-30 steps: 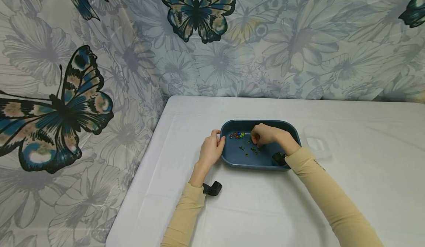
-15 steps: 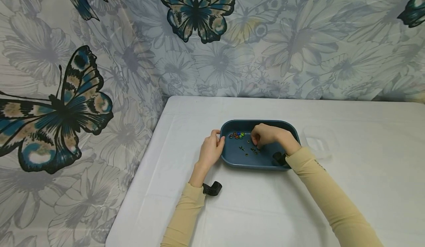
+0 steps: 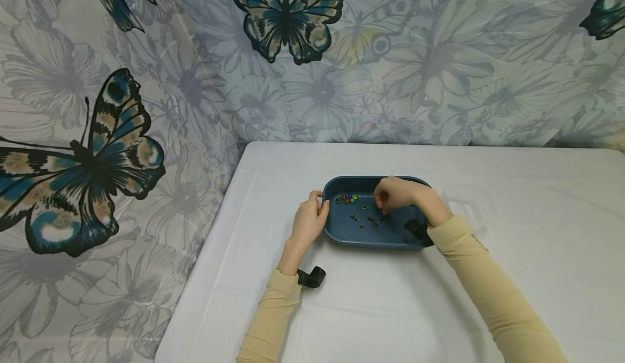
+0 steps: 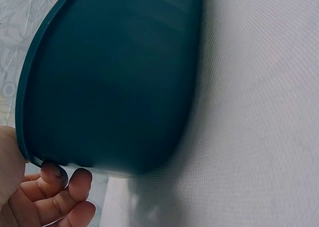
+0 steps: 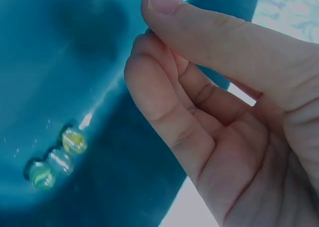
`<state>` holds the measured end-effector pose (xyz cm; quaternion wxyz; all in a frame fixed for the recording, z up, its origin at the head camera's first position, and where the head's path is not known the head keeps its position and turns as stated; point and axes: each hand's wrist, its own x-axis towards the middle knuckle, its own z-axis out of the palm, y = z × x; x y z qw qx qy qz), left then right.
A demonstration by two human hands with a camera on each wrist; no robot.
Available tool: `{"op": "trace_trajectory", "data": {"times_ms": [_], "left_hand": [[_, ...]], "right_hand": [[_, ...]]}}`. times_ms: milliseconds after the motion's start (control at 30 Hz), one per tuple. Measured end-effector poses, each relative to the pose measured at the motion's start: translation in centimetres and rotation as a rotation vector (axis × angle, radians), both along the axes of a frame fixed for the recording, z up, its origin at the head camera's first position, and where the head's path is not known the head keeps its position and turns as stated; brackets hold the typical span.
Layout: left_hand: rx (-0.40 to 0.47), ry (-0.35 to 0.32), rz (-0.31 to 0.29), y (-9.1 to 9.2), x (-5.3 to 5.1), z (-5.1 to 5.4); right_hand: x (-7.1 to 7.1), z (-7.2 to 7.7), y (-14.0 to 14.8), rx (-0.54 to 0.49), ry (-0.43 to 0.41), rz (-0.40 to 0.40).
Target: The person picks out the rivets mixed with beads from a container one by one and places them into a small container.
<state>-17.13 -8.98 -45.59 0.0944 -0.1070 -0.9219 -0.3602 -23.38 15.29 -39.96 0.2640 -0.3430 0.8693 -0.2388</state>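
A blue rectangular tray (image 3: 376, 242) lies on the table. My left hand (image 3: 310, 216) grips its left end, with the thumb at the rim and the fingers outside; the left wrist view shows curled fingertips (image 4: 79, 184) against the edge. Over the tray's right half is my right hand (image 3: 402, 192), fingers bent and thumb close to the fingertips. A tiny dark spot shows between them in the right wrist view, too small to identify. Coloured marbles (image 3: 348, 198) sit at the tray's back left. Small brass-coloured pieces (image 3: 374, 221) lie scattered mid-tray. Clear marbles, one a yellow-streaked marble (image 5: 74, 140), rest along a tray edge.
A clear plastic container or lid (image 3: 469, 211) stands right of the tray, partly behind the right arm. A white cloth (image 3: 381, 303) covers the table. Patterned butterfly fabric (image 3: 317, 97) hangs behind and to the left.
My right hand has drawn slightly to the right, away from the small brass-coloured pieces. The left hand keeps its place on the tray. The head view has shifted a little.
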Motion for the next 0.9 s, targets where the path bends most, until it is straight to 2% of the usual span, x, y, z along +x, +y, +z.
{"op": "trace_trajectory", "data": {"times_ms": [533, 900], "left_hand": [[0.005, -0.009, 0.005, -0.1, 0.0, 0.1], [0.006, -0.009, -0.001, 0.0, 0.0, 0.1]], "right_hand": [[0.7, 1.9, 1.5, -0.030, -0.001, -0.043], [0.7, 2.2, 2.5, -0.036, 0.016, -0.057]]}}
